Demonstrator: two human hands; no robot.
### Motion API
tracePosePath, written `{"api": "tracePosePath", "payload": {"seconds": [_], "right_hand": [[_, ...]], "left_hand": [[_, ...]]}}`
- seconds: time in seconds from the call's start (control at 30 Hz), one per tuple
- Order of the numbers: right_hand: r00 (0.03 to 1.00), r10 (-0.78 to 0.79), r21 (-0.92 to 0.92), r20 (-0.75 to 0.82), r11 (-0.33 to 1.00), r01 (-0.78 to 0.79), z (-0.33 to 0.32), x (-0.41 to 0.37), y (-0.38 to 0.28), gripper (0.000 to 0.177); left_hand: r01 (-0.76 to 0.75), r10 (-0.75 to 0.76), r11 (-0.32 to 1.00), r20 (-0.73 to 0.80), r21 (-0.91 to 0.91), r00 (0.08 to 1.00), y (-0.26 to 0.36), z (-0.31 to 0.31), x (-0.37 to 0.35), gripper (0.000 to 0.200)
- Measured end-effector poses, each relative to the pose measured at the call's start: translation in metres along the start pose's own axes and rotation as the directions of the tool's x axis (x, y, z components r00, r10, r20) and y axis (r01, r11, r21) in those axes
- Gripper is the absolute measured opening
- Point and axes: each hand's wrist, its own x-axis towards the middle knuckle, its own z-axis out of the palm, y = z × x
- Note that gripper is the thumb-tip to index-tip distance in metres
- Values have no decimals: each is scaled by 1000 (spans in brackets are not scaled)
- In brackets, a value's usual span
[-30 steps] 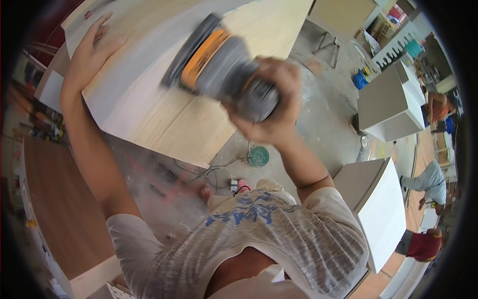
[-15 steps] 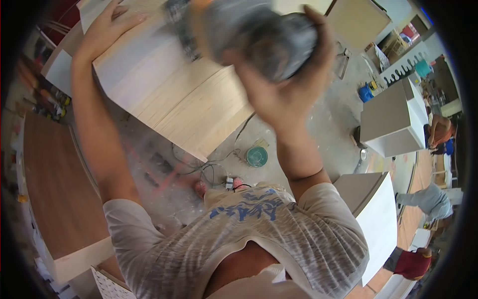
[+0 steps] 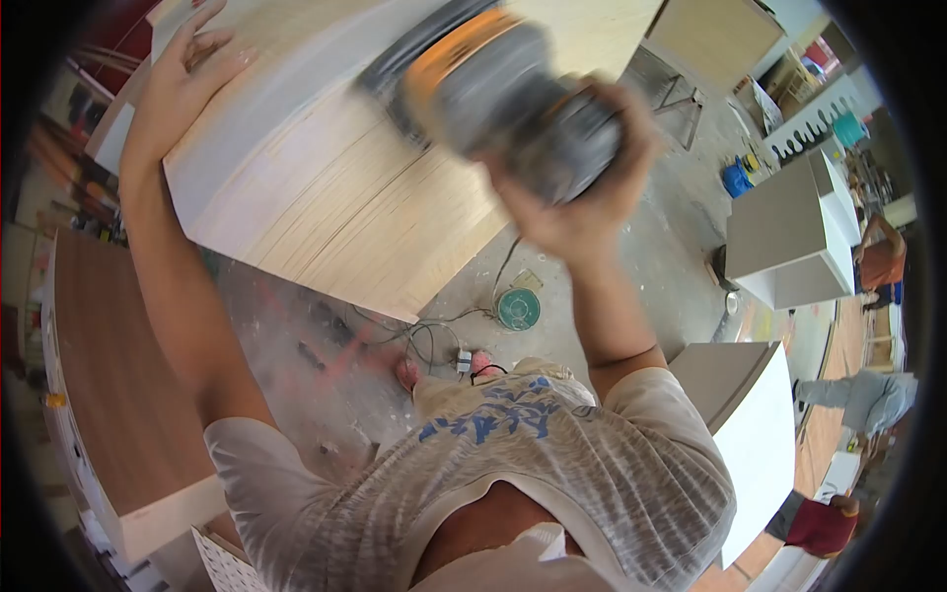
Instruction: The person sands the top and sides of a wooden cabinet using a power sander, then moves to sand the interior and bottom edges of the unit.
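My right hand (image 3: 582, 183) is wrapped round the rear grip of a black, grey and orange power sander (image 3: 493, 79). Motion blurs the tool slightly. Its dark pad lies against the face of a pale wooden panel (image 3: 365, 227), which has visible grain and a whitish band along its left side. On the panel's left edge rests my left hand (image 3: 192, 84), fingers apart and holding no tool.
Cables (image 3: 424, 335) lie on the floor by my feet, close to a green round container (image 3: 518, 309). A brown-topped cabinet (image 3: 128, 365) stands at left, white cabinets (image 3: 789, 232) at right. Several people (image 3: 858, 400) are at far right.
The sander and my right hand have shifted down the panel, toward me. My left hand stays on the panel edge. The view has moved slightly.
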Motion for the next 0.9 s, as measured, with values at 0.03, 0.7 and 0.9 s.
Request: {"api": "tracePosePath", "payload": {"seconds": [0.03, 0.7, 0.9], "right_hand": [[997, 64, 5, -42, 998, -64, -1, 5, 16, 90], [977, -214, 241, 23, 949, 203, 15, -28, -36, 45], [997, -70, 170, 29, 983, 64, -6, -4, 7, 55]], "left_hand": [[15, -16, 999, -16, -47, 1000, -3, -1, 1, 63], [47, -50, 996, -45, -78, 998, -5, -2, -1, 53], [115, -115, 993, -9, -38, 993, 9, 0, -6, 54]]}}
